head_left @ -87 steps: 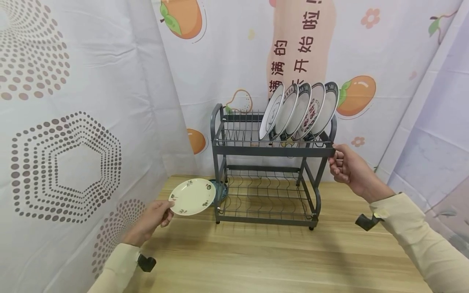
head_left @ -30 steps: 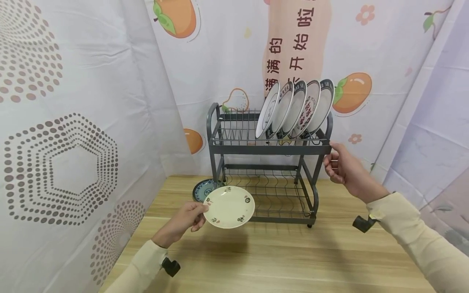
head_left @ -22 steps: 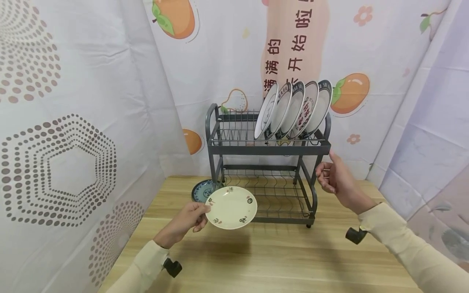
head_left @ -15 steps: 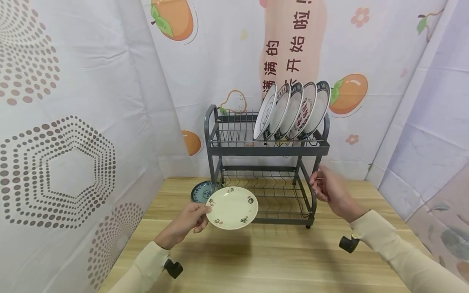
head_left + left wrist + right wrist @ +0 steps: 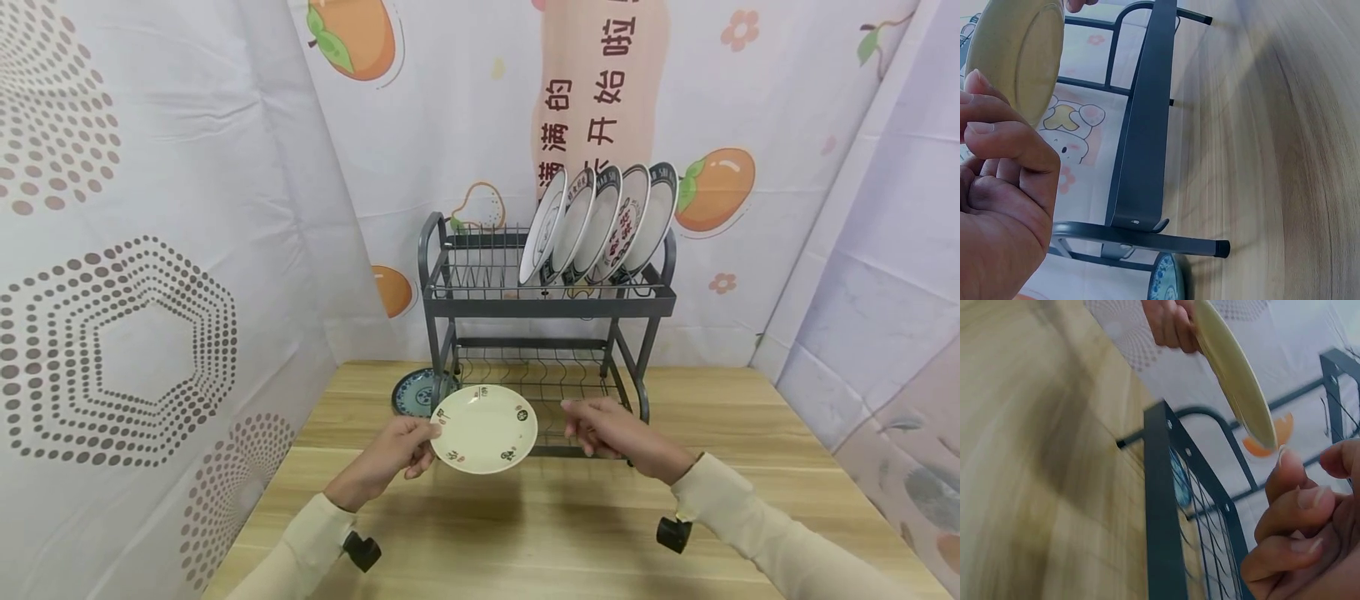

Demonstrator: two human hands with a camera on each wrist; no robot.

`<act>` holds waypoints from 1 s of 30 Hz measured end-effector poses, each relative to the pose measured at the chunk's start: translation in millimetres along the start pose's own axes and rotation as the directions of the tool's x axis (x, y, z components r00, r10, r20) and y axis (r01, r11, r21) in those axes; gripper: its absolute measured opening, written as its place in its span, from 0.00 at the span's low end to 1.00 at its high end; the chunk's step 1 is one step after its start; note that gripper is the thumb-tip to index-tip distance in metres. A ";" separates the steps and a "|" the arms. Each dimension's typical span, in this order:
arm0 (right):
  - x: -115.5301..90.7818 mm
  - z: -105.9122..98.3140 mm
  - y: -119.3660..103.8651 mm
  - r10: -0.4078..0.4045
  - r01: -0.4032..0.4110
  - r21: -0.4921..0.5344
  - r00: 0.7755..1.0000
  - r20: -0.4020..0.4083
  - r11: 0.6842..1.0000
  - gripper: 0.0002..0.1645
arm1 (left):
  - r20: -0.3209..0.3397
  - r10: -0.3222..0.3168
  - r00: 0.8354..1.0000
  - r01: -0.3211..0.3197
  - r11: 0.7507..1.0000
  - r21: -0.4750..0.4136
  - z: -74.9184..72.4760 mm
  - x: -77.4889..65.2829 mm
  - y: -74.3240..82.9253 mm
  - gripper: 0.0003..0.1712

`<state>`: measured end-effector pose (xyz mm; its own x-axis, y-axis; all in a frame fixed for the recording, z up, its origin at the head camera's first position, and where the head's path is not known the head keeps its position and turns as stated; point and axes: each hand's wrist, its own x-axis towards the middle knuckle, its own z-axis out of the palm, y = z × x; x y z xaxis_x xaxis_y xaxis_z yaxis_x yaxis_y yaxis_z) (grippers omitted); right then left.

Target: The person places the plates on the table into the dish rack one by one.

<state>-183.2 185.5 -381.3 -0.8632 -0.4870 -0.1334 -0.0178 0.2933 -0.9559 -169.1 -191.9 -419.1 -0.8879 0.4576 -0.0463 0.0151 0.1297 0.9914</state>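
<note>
My left hand (image 5: pixel 390 454) pinches the left rim of a cream plate (image 5: pixel 483 429) with small dark and red motifs. Tilted toward the head camera, the plate hangs above the table in front of a dark grey two-tier dish rack (image 5: pixel 547 307). The left wrist view shows its underside (image 5: pixel 1038 59), with that hand's fingers curled behind the edge. My right hand (image 5: pixel 611 429) holds nothing; it hovers just right of the plate, thumb and fingers loosely bent. In the right wrist view its fingertips (image 5: pixel 1283 459) come close to the plate's lower edge.
Several white plates with printed rims (image 5: pixel 577 229) lean in the right half of the rack's upper tier. A blue patterned dish (image 5: pixel 412 392) lies on the wooden table (image 5: pixel 720 433) by the rack's left leg. Printed curtains (image 5: pixel 465 108) hang behind and at the sides.
The left hand has carried the cream plate rightward, from beside the rack to before it. The right hand has left the rack's right corner and come down and left toward the plate.
</note>
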 end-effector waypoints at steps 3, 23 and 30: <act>1.3 12.1 -2.6 -0.003 0.002 0.024 1.000 0.031 1.000 0.34 | 0.016 0.010 1.000 -0.009 1.000 -0.005 1.7 0.9 -1.5 0.20; 1.7 39.3 -12.7 -0.009 0.004 0.088 0.998 0.056 0.996 0.23 | 0.026 0.025 0.999 -0.025 1.000 -0.008 8.6 2.4 2.7 0.21; 2.0 43.0 -12.6 -0.030 0.028 0.099 0.999 0.017 0.995 0.21 | 0.032 0.011 0.999 -0.010 1.000 -0.018 9.4 5.2 4.3 0.21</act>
<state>-162.9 145.5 -380.8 -0.8535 -0.5094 -0.1094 0.0085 0.1964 -0.9805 -169.3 -180.6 -416.3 -0.8726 0.4868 -0.0396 0.0158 0.1093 0.9939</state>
